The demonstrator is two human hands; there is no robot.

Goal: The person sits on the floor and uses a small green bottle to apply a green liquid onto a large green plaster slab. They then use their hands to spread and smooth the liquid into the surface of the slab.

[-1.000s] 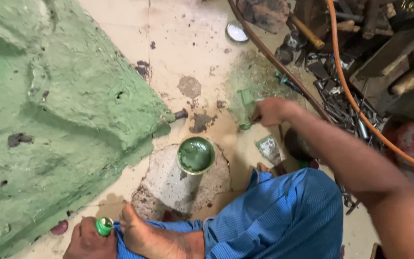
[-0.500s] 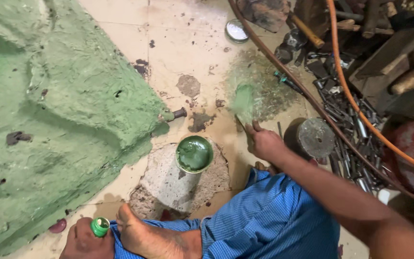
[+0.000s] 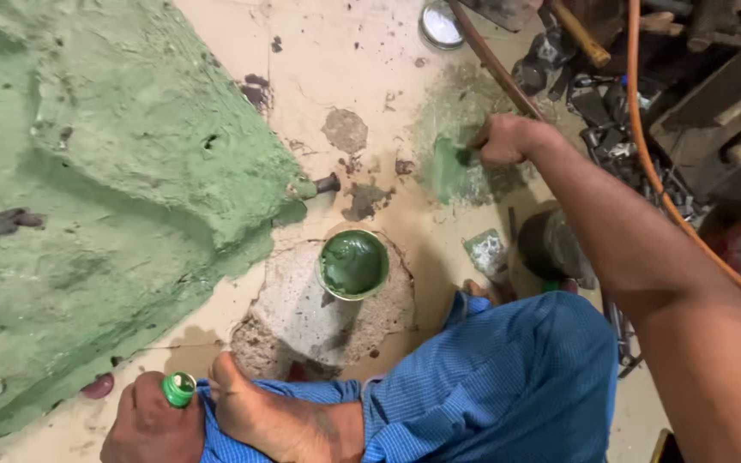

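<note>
Green putty [image 3: 449,163] was pressed against the floor [image 3: 362,60] by the clenched fingers of the right hand [image 3: 508,140], a small tool barely visible in them. A green-capped tube [image 3: 178,388] was gripped in the left hand [image 3: 152,422], beside a bare foot [image 3: 276,416]. An open tin of green paste [image 3: 352,264] stood between, near the green-coated slab [image 3: 105,189].

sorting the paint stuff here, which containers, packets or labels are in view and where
Round open tin of green paste: floor centre, above the knee.
Small green tube or bottle: in the left hand, bottom left.
Round silvery lid: floor at top edge.
Crumpled green-smeared packet: floor right of tin.
No readable label or screen.
</note>
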